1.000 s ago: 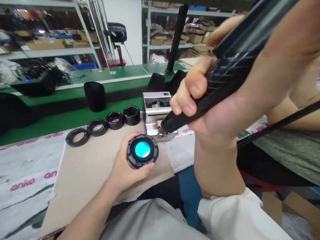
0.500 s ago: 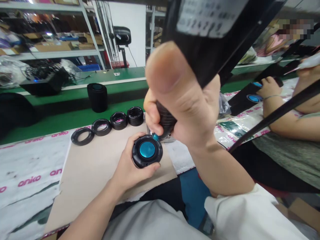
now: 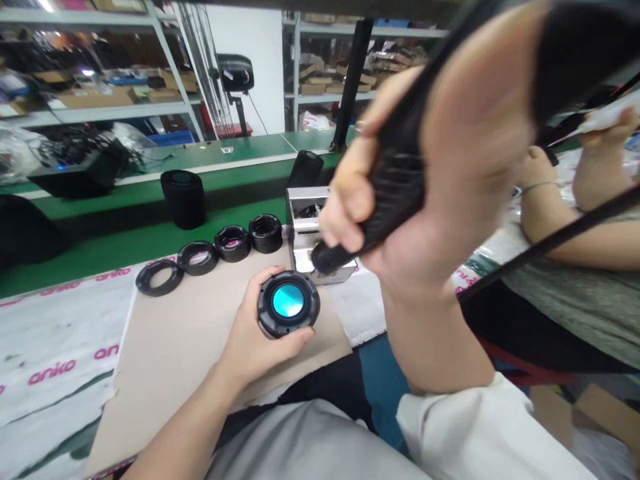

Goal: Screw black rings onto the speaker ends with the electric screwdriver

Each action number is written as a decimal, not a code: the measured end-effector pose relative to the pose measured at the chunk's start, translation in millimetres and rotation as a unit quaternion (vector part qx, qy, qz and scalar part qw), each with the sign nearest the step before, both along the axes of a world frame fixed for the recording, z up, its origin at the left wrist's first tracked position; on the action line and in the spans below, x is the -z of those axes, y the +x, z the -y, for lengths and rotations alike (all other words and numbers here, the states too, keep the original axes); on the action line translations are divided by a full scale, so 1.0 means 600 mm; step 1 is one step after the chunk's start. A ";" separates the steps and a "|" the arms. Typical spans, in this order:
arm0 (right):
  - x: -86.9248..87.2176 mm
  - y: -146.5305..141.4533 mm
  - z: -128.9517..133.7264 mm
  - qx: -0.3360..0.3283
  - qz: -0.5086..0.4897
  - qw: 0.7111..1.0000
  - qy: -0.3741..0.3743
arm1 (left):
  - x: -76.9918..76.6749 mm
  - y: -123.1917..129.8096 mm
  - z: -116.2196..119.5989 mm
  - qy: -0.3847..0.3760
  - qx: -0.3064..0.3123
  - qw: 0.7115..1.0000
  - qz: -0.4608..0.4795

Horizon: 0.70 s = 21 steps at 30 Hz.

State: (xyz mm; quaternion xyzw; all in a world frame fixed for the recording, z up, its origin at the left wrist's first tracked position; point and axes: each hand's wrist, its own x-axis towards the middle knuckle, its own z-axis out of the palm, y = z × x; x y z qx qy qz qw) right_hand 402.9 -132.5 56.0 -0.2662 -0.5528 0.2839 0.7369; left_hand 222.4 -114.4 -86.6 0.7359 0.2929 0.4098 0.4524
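My left hand (image 3: 257, 333) is closed round a cylindrical speaker (image 3: 311, 303), its end with a shiny blue disc turned up toward me. My right hand (image 3: 425, 173) grips a black electric screwdriver (image 3: 400, 173), tilted with its nose down and to the left. The nose is apart from the speaker, over the front of a metal screw feeder (image 3: 300, 193). Whether the bit touches a screw there cannot be made out. The speaker is held above a cardboard sheet (image 3: 175, 353).
Several black rings (image 3: 159, 277) stand in a row, some stacked, along the cardboard's far edge. Behind them is an upright black speaker (image 3: 183, 200); another dark speaker (image 3: 305, 169) leans behind the feeder. A co-worker's arm (image 3: 560, 220) is at the right, beyond a dark slanting strap (image 3: 550, 233).
The screwdriver has lifted off the speaker's rim and moved right and away, to the screw feeder, which now shows. My left hand still holds the speaker in nearly the same spot.
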 end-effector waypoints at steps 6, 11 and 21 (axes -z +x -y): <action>0.080 0.040 -0.041 0.137 -0.055 0.989 -0.010 | 0.002 0.000 0.000 -0.020 0.006 1.000 0.003; 0.120 0.046 -0.056 0.137 -0.046 0.987 -0.067 | 0.002 0.000 -0.001 -0.025 0.014 1.000 0.009; 0.108 0.054 -0.037 0.062 -0.051 0.993 -0.084 | 0.003 0.000 -0.003 -0.025 0.015 0.999 0.016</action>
